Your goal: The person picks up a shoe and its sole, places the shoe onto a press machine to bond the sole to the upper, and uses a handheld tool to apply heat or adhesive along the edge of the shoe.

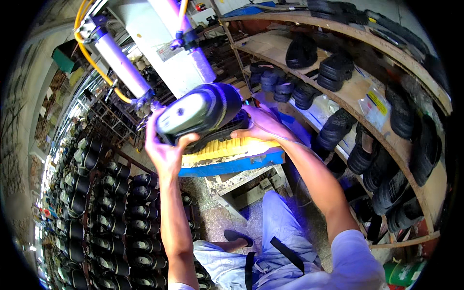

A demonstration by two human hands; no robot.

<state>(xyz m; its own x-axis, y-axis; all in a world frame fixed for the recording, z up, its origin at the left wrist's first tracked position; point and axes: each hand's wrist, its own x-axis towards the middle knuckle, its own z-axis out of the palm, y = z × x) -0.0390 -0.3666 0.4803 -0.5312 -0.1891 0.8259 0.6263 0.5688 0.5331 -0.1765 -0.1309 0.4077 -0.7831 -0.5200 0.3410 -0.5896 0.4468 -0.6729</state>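
A black shoe [227, 104] is held up in front of me, with a pale, shiny last top [186, 113] showing at its left end. Beneath it sits a black sole [210, 137]; whether the two touch along their whole length is hidden. My left hand [164, 145] wraps the shoe's left end, thumb along the lower edge. At the other end my right hand [261, 124] is closed round the shoe and sole, its far fingers hidden. Just below lies a yellow ribbed pad [232, 149] on a blue base [232, 166].
Over the shoe rises a pale machine frame with metal cylinders [123, 65] and a yellow hose [99, 71]. Curved wooden shelves [357, 104] at right carry several black soles [333, 129]. Racks on the left hold many black shoes on lasts [111, 224]. A metal stand [232, 186] supports the base.
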